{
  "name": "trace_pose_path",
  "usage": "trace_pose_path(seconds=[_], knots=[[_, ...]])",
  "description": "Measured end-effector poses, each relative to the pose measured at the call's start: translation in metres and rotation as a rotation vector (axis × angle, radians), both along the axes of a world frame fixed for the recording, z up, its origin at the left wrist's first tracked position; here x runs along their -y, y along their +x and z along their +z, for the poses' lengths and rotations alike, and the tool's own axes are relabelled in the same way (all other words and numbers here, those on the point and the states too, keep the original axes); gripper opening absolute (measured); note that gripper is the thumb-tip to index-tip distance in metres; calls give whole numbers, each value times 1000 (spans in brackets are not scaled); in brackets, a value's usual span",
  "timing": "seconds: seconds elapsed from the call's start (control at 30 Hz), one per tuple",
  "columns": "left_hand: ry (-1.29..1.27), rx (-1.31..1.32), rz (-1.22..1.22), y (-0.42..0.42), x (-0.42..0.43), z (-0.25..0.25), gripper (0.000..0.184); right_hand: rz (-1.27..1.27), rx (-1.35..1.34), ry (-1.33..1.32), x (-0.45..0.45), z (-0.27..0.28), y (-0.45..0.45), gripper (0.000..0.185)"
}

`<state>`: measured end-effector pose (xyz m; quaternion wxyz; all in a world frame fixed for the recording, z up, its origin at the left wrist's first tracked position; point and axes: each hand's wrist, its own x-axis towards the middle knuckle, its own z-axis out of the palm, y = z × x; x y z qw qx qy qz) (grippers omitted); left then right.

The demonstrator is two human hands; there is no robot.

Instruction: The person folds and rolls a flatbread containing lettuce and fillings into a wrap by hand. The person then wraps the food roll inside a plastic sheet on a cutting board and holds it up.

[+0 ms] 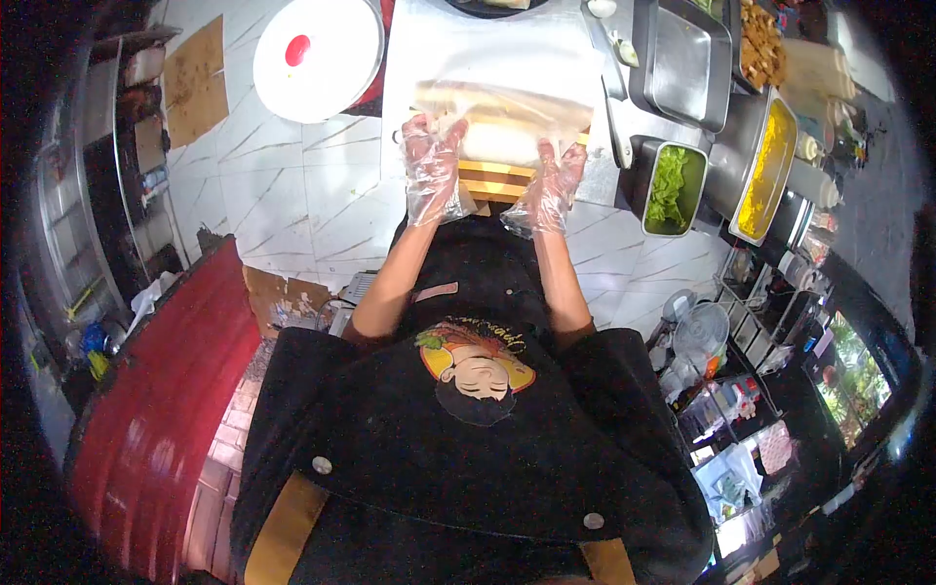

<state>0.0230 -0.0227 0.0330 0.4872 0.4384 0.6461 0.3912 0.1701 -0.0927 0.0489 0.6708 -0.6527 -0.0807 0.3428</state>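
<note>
My left hand (432, 161), in a clear plastic glove, is closed at the left end of a clear plastic sheet (507, 105). Gloved the same way, my right hand (551, 180) grips the sheet's right side, thumb inward. Between them lies a white, roll-shaped mass (492, 143) under or within the sheet; what it is made of I cannot make out. Below it show yellow-brown wooden slats (495, 180) near the counter's front edge. My fingertips are partly hidden by the sheet and glare.
A metal counter (419, 49) carries the work. To the right stand a container of green leaves (673, 185), a tray of yellow shreds (765, 175) and an oblong metal pan (682, 73). A long-handled utensil (619, 132) lies nearby. A white round lid (322, 63) is at left.
</note>
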Motion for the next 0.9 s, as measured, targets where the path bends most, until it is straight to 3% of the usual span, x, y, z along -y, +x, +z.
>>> trace_pose_path(seconds=[0.17,0.27,0.37,0.5,0.63,0.7,0.73,0.83,0.9], knots=[[-67,-41,72,6,5,36,47,7,143,-136,-1,2,0,40],[37,-209,0,6,5,40,45,1,172,-134,-1,0,-5,41],[-71,-103,-42,9,6,44,36,-17,184,-199,0,8,-10,37],[75,112,66,14,12,30,25,-45,169,-245,-2,11,-12,35],[-6,122,81,15,11,38,31,2,178,-315,0,12,-10,28],[29,96,83,14,13,28,39,-183,118,-133,-6,4,-13,27],[57,67,68,13,16,24,41,-275,88,-39,-6,-4,-14,26],[137,-51,20,6,26,23,49,-254,378,7,8,-35,-14,38],[322,-467,-123,-11,40,-1,52,-11,531,-248,29,-47,-24,47]])
